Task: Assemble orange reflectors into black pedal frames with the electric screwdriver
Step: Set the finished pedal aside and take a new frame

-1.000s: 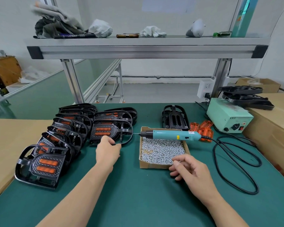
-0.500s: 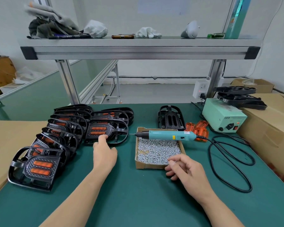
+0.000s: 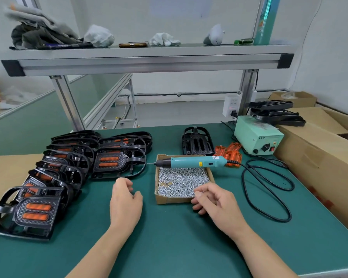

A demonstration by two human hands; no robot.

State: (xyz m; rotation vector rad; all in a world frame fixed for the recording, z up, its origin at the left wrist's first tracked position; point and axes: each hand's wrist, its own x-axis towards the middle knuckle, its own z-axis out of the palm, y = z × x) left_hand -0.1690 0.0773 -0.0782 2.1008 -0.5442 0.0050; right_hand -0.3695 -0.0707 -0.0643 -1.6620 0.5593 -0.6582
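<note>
Covering the bench, a dark green mat (image 3: 169, 247) bears a cardboard screw tray (image 3: 169, 199); the left hand (image 3: 126, 203) hangs loosely curled, empty. The right hand (image 3: 217, 205) curls at the tray's rim; pinch unclear.

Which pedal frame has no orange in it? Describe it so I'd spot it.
Find the cardboard box of screws mid-table. Just behind it, past the blue screwdriver, one black pedal frame lies alone. Unlike the stacked frames on the left, its slots hold no orange.

White rags (image 3: 164, 39), phone (image 3: 132, 45) on aluminium shelf (image 3: 149, 57)
</note>
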